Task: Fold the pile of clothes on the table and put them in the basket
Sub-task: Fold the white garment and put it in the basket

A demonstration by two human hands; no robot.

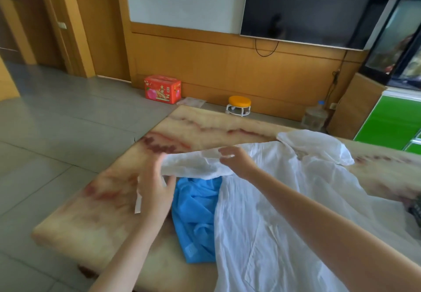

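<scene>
**Kid A:** Where is the white shirt (284,200)?

**Kid B:** It lies spread on the table (91,212), partly on top of a blue cloth (196,212). I see no basket.

**Kid A:** What are the hands doing?

**Kid B:** The right hand (237,162) pinches the sleeve (196,163) and holds it up. The left hand (155,191) is by the sleeve's end. It's blurry, so I can't tell if it holds on.

**Kid A:** How will the shirt feel?

**Kid B:** Very light, thin and floppy, I think. It may slip and wrinkle. It's best to grab the shoulders and sleeve ends.

Grey tiled floor (57,132), wood-panelled wall (227,64), dark television (307,7)
</scene>
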